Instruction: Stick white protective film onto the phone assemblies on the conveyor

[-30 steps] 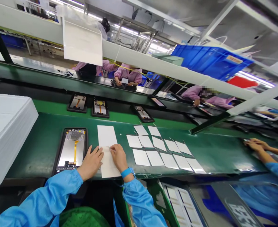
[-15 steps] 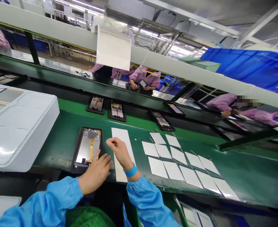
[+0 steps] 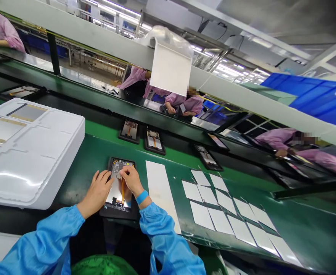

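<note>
An opened tablet (image 3: 116, 194) lies in a black frame on the green bench before me, its circuit board and silver inner face showing. An orange ribbon cable (image 3: 123, 192) runs down its middle. My left hand (image 3: 97, 193) rests along the tablet's left edge, fingers spread. Over the circuit board, at the upper end of the ribbon cable, my right hand (image 3: 131, 181) is closed in a pinch. What lies between those fingertips is too small to make out. A long white strip (image 3: 162, 187) lies on the bench just right of the tablet.
Several white rectangular pieces (image 3: 219, 219) lie in rows at the right. A stack of white plastic trays (image 3: 56, 152) stands at the left. Beyond, a belt carries more opened tablets (image 3: 155, 141). People in pink sleeves (image 3: 182, 103) work across the line, under a pale beam.
My right hand has moved left from above the white strip onto the tablet's board. My left hand has shifted from the tablet's right side to its left edge. The view has shifted too.
</note>
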`<state>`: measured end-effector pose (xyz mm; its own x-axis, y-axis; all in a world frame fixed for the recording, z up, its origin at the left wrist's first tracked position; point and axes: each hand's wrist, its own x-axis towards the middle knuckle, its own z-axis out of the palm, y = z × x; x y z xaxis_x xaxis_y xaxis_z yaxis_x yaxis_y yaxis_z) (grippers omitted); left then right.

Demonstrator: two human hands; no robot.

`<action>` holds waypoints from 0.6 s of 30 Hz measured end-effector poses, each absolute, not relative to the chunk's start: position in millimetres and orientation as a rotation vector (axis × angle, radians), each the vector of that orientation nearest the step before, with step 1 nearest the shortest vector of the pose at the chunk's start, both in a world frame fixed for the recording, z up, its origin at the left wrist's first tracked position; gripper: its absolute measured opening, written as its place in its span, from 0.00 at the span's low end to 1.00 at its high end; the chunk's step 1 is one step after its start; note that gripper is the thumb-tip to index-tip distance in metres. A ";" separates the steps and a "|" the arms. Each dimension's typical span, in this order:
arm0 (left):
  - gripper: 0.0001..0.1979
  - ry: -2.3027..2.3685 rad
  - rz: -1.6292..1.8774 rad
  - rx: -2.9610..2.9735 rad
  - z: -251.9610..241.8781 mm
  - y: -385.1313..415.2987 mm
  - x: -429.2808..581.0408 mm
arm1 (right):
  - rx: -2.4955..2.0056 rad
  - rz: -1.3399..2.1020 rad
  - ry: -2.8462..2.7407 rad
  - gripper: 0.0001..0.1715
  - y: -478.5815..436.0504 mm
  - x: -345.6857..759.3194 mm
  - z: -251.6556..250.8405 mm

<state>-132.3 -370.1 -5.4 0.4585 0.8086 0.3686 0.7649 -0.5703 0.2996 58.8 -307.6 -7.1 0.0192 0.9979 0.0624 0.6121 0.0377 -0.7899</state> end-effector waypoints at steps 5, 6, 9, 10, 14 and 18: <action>0.20 1.377 0.702 2.629 -8.8 -362.0 -129.9 | -1.704 0.704 -1.673 0.08 -304.5 59.0 -12.9; 0.21 1.375 0.701 2.629 -9.3 -360.5 -128.8 | -1.714 0.694 -1.676 0.07 -304.1 58.9 -13.5; 0.22 1.368 0.706 2.627 -10.7 -356.5 -124.9 | -1.733 0.668 -1.685 0.06 -303.9 57.9 -12.9; 0.23 1.365 0.699 2.631 -11.1 -355.5 -123.6 | -1.740 0.662 -1.687 0.06 -304.1 57.3 -11.9; 0.24 1.374 0.633 2.652 -9.0 -353.2 -119.0 | -1.784 0.624 -1.718 0.06 -307.0 53.7 -5.8; 0.22 1.377 0.619 2.639 1.9 -352.9 -114.0 | -1.812 0.554 -1.791 0.06 -309.0 51.1 -0.1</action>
<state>-114.0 -352.9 1.9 0.5085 0.8047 0.3065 0.7635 -0.5859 0.2716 51.1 -309.0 -0.1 0.0381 0.9965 0.0749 0.7797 0.0172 -0.6259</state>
